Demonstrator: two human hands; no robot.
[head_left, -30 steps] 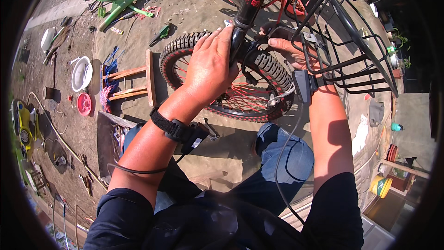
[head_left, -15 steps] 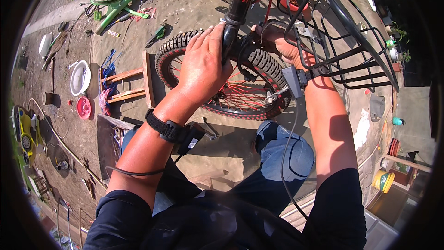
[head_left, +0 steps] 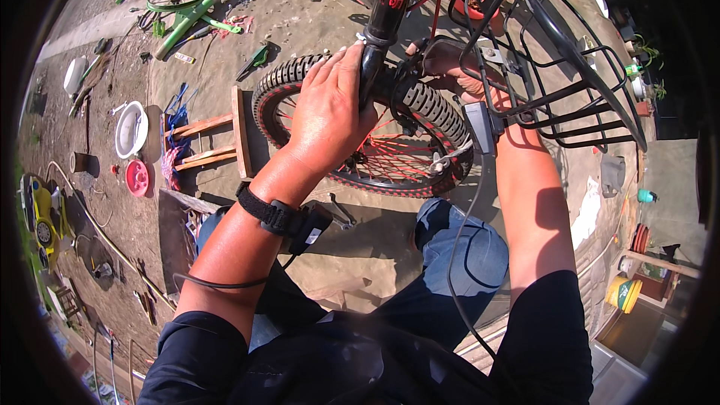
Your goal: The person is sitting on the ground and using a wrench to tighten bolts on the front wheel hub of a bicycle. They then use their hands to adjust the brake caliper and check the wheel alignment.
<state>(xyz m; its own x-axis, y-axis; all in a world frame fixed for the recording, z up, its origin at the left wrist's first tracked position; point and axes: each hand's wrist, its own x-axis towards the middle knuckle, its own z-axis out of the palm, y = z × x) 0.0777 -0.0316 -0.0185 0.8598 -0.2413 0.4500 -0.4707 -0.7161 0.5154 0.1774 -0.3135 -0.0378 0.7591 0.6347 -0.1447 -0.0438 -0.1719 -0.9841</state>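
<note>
A bicycle's front wheel (head_left: 435,111), with a knobby black tyre and red spokes, lies before my knees. My left hand (head_left: 330,101) rests over the black fork (head_left: 370,71) beside the tyre, fingers together along it and thumb hidden. On the wheel's other side, my right hand (head_left: 461,81) reaches in by the black brake arm (head_left: 409,79). Its fingers are bent and partly hidden behind the wires of the black basket (head_left: 559,94), so what they hold does not show. Above the fork runs the black frame tube (head_left: 394,0).
Left of the wheel stands a small wooden stool (head_left: 241,131). A wrench (head_left: 343,211) lies on the ground near my knees, and green-handled pliers (head_left: 253,61) lie beyond the tyre. A white basin (head_left: 131,129) and a pink bowl (head_left: 137,177) sit farther left.
My right hand has turned and shifted slightly by the brake, turning the box on its wrist. The left hand stays on the fork, and the bicycle has hardly moved.
</note>
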